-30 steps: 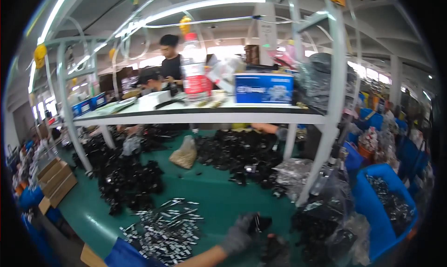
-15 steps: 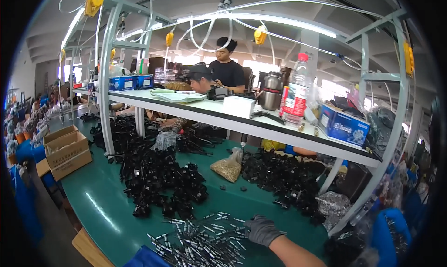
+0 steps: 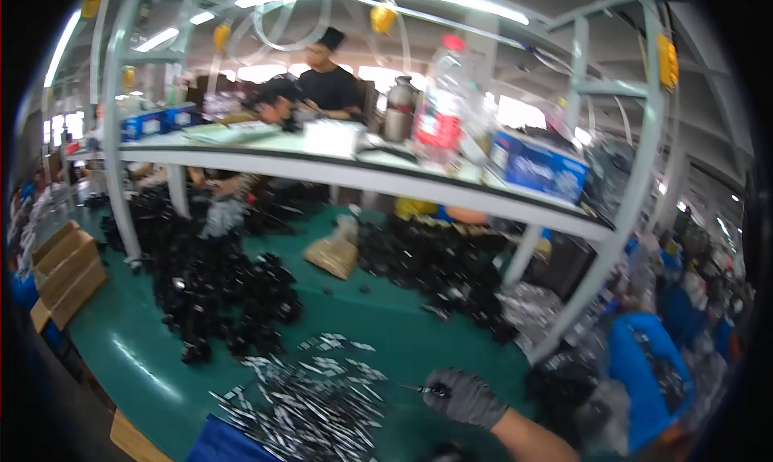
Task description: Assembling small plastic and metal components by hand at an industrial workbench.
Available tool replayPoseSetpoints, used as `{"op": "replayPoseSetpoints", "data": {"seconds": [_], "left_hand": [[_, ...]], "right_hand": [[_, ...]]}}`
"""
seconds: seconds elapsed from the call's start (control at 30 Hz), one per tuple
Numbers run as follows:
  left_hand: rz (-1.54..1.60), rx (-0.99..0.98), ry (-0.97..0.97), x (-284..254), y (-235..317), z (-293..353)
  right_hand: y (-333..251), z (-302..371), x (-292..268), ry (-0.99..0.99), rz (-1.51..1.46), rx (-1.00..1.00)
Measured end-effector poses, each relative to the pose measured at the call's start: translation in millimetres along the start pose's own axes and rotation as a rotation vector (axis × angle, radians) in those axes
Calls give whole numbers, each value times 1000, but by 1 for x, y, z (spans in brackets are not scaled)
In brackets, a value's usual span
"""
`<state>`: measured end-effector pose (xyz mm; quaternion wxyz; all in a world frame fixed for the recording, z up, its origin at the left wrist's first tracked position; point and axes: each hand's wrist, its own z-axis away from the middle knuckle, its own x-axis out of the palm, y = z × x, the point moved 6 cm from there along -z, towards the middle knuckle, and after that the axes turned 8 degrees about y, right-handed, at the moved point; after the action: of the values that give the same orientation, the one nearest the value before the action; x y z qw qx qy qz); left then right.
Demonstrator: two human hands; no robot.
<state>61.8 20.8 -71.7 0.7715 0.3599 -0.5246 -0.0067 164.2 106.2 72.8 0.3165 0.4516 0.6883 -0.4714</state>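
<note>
My right hand [image 3: 467, 398], in a grey knit glove, is closed just above the green table, to the right of a loose pile of thin silver-and-black metal rods [image 3: 318, 406]. From between its fingers a small thin rod with a black part [image 3: 437, 390] points left; motion blur hides its exact kind. My left hand is out of the picture. Behind the pile spreads a heap of black plastic parts [image 3: 233, 301], with a second black heap [image 3: 443, 269] farther right. A blurred dark object [image 3: 447, 452] shows at the lower edge.
A clear bag of small brass-coloured pieces [image 3: 334, 253] stands between the heaps. Overhead, a shelf [image 3: 354, 168] on grey posts carries a bottle [image 3: 440, 108] and a blue box [image 3: 539, 164]. Cardboard box [image 3: 68, 277] at left, blue bin [image 3: 644, 381] at right. Two people work beyond.
The whole view has shifted, so the table and shelf appear farther left. My right hand has come away from the pile's right edge, a thin rod with a black part now showing in its fingers.
</note>
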Motion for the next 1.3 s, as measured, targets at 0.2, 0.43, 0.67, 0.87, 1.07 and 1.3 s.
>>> {"op": "replayPoseSetpoints", "data": {"seconds": [0.2, 0.43, 0.67, 0.87, 1.07, 1.3], "left_hand": [[-761, 439, -198, 26, 7, 3], [-794, 155, -277, 48, -43, -1], [-429, -68, -201, 24, -73, 5], [-463, 246, -246, 57, -41, 12], [-747, 549, -369, 61, -39, 16], [-1072, 859, -406, 78, -24, 23]], "right_hand": [[-14, 137, -110, 131, 102, -144], [-30, 185, -113, -126, 410, -283], [3, 205, -116, 244, -346, 179], [83, 329, -80, 975, -1062, 500], [118, 303, -94, 1096, -1422, 346], [129, 302, -86, 1098, -1355, 355]]}}
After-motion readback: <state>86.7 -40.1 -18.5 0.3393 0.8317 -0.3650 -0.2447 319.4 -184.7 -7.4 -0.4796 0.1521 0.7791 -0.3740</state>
